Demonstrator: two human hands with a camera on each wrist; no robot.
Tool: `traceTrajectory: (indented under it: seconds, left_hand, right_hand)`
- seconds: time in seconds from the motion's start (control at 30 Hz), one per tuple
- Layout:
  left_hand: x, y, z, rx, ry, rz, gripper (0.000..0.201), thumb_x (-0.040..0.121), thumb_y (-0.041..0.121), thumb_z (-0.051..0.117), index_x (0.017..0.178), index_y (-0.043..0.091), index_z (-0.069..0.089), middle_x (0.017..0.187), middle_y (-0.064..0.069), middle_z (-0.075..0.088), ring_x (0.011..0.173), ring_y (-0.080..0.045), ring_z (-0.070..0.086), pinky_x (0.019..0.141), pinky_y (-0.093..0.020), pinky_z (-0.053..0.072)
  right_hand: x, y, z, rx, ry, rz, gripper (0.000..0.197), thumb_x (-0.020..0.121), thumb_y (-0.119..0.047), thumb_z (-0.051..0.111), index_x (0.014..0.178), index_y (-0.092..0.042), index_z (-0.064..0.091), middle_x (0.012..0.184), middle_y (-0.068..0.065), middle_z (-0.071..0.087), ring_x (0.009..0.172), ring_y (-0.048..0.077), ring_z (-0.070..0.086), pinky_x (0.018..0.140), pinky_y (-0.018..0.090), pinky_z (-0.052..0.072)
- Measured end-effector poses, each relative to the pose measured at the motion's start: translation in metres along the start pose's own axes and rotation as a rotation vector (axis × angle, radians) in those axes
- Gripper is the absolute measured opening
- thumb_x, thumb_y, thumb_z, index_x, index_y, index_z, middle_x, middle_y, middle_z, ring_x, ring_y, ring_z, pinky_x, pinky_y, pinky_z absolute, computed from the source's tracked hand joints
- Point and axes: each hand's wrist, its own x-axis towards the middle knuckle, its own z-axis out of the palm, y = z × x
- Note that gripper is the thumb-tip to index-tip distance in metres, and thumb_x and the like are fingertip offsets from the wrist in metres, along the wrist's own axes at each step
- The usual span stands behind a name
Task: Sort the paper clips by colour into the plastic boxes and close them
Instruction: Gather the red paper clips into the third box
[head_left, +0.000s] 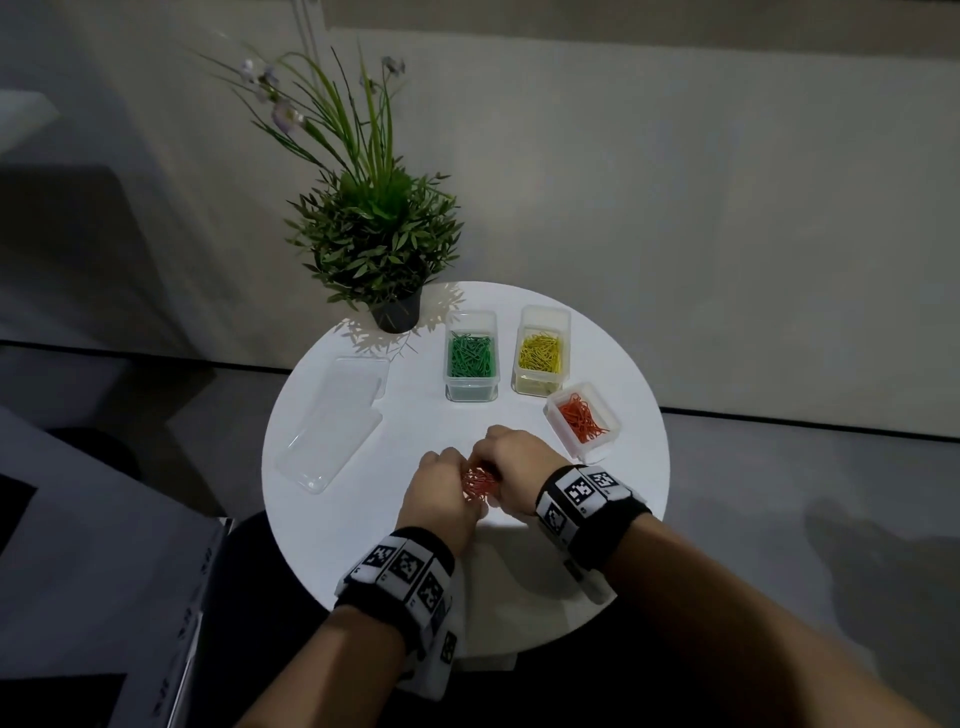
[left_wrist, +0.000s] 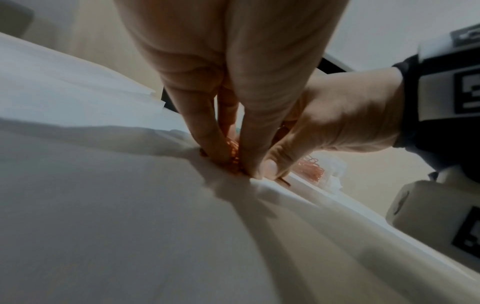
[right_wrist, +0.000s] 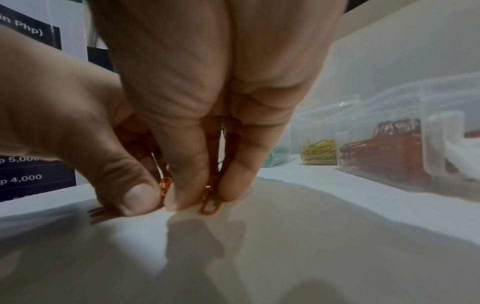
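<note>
On the round white table (head_left: 363, 545), my left hand (head_left: 441, 493) and right hand (head_left: 511, 467) press together round a small pile of orange paper clips (head_left: 478, 484). In the left wrist view my left hand (left_wrist: 233, 164) pinches orange clips (left_wrist: 233, 150) with its fingertips on the tabletop. The right wrist view has my right hand (right_wrist: 197, 197) pinching an orange clip (right_wrist: 210, 204) the same way. Three open clear boxes stand beyond: green clips (head_left: 470, 358), yellow clips (head_left: 540, 353) and orange clips (head_left: 582, 418).
Clear lids (head_left: 332, 421) lie on the table's left side. A potted plant (head_left: 379, 244) stands at the far left rim. The orange box sits close to the right of my right hand. The floor drops away all round the table.
</note>
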Motion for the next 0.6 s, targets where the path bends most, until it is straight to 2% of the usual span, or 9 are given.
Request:
traceTrajectory:
  seconds: [0.2, 0.3, 0.4, 0.6]
  left_hand:
    - [0.003, -0.001, 0.004, -0.001, 0.032, 0.020, 0.025, 0.081, 0.017, 0.065, 0.105, 0.013, 0.061, 0.100, -0.006, 0.050, 0.087, -0.023, 0.055, 0.075, -0.025, 0.039]
    - [0.004, 0.001, 0.004, 0.027, 0.044, 0.033, 0.016, 0.085, 0.017, 0.060, 0.100, 0.012, 0.061, 0.098, -0.006, 0.049, 0.087, -0.026, 0.056, 0.074, -0.026, 0.039]
    - [0.006, 0.002, 0.003, 0.054, 0.054, 0.029, 0.008, 0.085, 0.016, 0.060, 0.093, 0.014, 0.059, 0.093, -0.003, 0.046, 0.085, -0.025, 0.055, 0.072, -0.026, 0.039]
    - [0.006, 0.000, 0.004, 0.024, 0.028, 0.049, 0.014, 0.083, 0.016, 0.066, 0.097, 0.014, 0.063, 0.097, -0.007, 0.057, 0.091, -0.025, 0.058, 0.078, -0.030, 0.044]
  right_hand:
    - [-0.003, -0.009, 0.014, -0.039, 0.054, 0.087, 0.027, 0.085, -0.006, 0.057, 0.112, -0.010, 0.059, 0.114, 0.012, 0.052, 0.100, 0.032, 0.060, 0.085, 0.035, 0.047]
    - [-0.003, -0.015, 0.019, -0.050, 0.080, 0.132, 0.027, 0.087, -0.006, 0.055, 0.114, -0.008, 0.055, 0.116, 0.014, 0.050, 0.103, 0.033, 0.058, 0.086, 0.038, 0.048]
    - [-0.005, -0.016, 0.023, -0.056, 0.123, 0.181, 0.026, 0.088, -0.007, 0.054, 0.114, -0.009, 0.053, 0.115, 0.014, 0.050, 0.103, 0.034, 0.056, 0.082, 0.038, 0.048]
    - [-0.014, -0.007, 0.019, 0.019, 0.198, 0.228, 0.021, 0.085, -0.003, 0.052, 0.104, -0.008, 0.058, 0.107, 0.014, 0.056, 0.099, 0.033, 0.057, 0.074, 0.033, 0.043]
